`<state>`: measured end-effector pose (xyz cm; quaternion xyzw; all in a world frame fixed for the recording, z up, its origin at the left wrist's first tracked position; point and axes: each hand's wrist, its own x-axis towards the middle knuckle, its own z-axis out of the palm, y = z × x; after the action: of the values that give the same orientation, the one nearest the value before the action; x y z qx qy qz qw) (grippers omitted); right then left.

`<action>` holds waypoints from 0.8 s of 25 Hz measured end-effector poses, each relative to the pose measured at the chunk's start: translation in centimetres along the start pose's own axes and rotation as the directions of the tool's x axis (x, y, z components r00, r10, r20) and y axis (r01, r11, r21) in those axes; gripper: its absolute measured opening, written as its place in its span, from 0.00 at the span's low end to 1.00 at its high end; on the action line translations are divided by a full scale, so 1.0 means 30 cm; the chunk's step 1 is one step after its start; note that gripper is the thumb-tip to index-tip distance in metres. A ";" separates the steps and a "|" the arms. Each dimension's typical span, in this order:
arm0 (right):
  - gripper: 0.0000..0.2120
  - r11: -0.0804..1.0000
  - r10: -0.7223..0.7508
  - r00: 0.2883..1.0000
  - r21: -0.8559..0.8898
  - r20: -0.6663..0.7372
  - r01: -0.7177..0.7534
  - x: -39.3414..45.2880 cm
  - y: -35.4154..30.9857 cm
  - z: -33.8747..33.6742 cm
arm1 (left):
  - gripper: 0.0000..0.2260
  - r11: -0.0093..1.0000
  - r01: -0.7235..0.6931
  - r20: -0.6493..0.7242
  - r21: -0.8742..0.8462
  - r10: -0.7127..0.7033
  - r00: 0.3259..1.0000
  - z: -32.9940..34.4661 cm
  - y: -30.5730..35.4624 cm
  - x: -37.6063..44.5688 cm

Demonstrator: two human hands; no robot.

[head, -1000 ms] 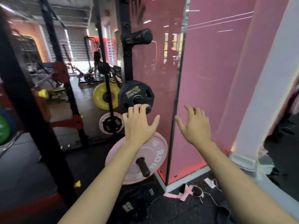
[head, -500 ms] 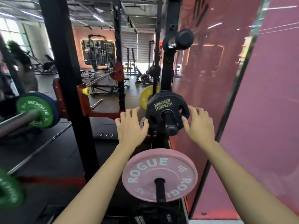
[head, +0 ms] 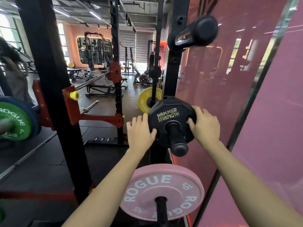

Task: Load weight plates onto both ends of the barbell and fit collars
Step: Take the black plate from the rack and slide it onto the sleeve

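A small black "Hammer Strength" plate (head: 168,117) hangs on a black storage peg (head: 177,140) of the rack upright. My left hand (head: 140,132) grips its left edge and my right hand (head: 204,124) grips its right edge, fingers curled into the plate's holes. Below it a pink Rogue plate (head: 161,190) sits on a lower peg. At the far left the barbell's end (head: 5,125) carries a green Rogue plate (head: 15,122) with a blue plate behind it.
A black rack upright (head: 54,89) stands between me and the barbell. An empty upper peg (head: 195,34) sticks out overhead. A pink glass wall (head: 246,95) closes the right side. A yellow plate (head: 146,99) hangs behind; red safety arms (head: 91,117) cross the rack.
The view swung left and closer to the rack. Both hands went from hovering open beside the black plate to gripping its two edges.
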<state>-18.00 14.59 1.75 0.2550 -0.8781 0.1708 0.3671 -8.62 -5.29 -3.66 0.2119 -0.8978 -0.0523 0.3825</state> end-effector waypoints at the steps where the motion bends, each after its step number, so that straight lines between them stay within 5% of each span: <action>1: 0.19 1.000 -0.011 1.000 -0.005 -0.014 0.011 0.004 0.003 0.001 | 0.22 1.000 -0.012 -0.006 0.006 0.012 1.000 0.003 -0.004 0.005; 12: 0.13 0.996 -0.007 0.999 -0.087 -0.048 0.003 -0.073 -0.008 -0.081 | 0.16 0.998 -0.015 -0.051 -0.058 0.012 0.999 -0.090 0.030 -0.082; 20: 0.12 0.999 -0.008 0.997 0.041 -0.072 0.011 -0.287 0.006 -0.275 | 0.21 0.995 -0.004 -0.109 -0.104 -0.007 0.994 -0.284 0.094 -0.273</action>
<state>-8.33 21.53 0.98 0.2603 -0.8595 0.1961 0.3938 1.51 1.28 -2.38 0.1950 -0.8715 -0.0878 0.4414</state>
